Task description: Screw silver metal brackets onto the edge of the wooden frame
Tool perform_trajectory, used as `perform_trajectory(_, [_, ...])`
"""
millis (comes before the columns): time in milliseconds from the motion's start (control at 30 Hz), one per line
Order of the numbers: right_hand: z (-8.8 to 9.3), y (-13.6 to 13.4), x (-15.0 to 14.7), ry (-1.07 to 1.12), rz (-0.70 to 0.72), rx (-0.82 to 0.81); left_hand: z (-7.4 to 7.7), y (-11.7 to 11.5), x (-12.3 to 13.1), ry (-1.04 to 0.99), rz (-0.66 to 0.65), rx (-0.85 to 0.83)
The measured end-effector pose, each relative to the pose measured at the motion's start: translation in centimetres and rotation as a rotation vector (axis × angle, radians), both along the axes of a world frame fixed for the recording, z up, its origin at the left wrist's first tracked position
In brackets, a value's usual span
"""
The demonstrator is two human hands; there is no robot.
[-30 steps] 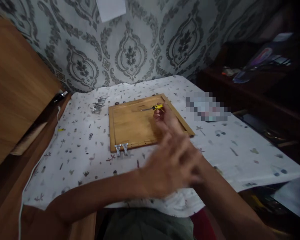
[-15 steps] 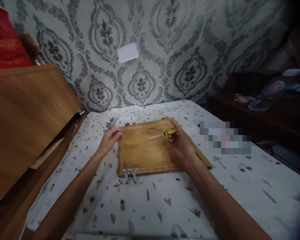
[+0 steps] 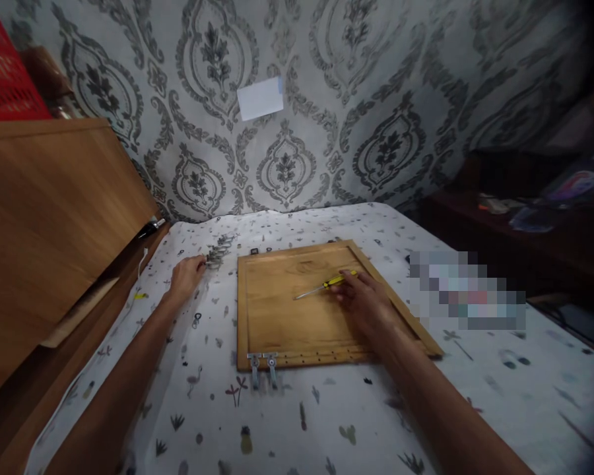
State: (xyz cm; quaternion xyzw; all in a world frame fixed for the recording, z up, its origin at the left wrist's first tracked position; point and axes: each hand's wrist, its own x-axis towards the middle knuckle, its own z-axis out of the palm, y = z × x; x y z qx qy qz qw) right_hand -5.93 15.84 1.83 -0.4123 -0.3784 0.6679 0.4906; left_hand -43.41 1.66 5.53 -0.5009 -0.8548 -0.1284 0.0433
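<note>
My right hand (image 3: 366, 300) grips a yellow-and-black screwdriver (image 3: 340, 279) above the wooden board (image 3: 287, 297), its metal shaft pointing left. My left hand (image 3: 187, 277) is left of the board, fingers closed at the near edge of a small pile of metal pieces (image 3: 222, 247). Whatever is between those fingertips is hidden. The framed board lies flat on the patterned white cloth (image 3: 277, 429). Two metal hook-like fittings (image 3: 263, 369) sit side by side at its near left corner, sticking out past the edge. Small holes run along that near edge to their right.
A wooden cabinet (image 3: 54, 231) stands along the left, with a red basket (image 3: 7, 72) on top. On the right, a dark shelf (image 3: 465, 204) holds a clear plastic bottle (image 3: 554, 198). A blurred-out item (image 3: 468, 290) lies on the cloth. Behind is a patterned wall (image 3: 317, 79).
My left hand has moved left, from the board's far left corner to the metal pieces. My right hand keeps hold of the screwdriver over the board. The view has shifted slightly.
</note>
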Motion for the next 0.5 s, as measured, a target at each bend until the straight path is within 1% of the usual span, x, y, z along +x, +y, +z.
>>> perform_trajectory(100, [0.4, 0.1, 0.2, -0.065, 0.022, -0.068, -0.2, -0.8, 0.1, 0.061, -0.044, -0.031])
perform_trajectory(200, [0.8, 0.0, 0.1, -0.098, 0.008, -0.093, -0.4, -1.7, 0.3, 0.107, -0.062, -0.044])
perform_trajectory(333, [1.1, -0.4, 0.0, -0.118, -0.032, -0.077, -0.9, -2.5, 0.3, 0.137, -0.062, -0.041])
perform_trajectory(500, [0.7, -0.6, -0.1, -0.126, -0.054, -0.044, -1.4, -3.1, 0.2, 0.137, -0.065, -0.010])
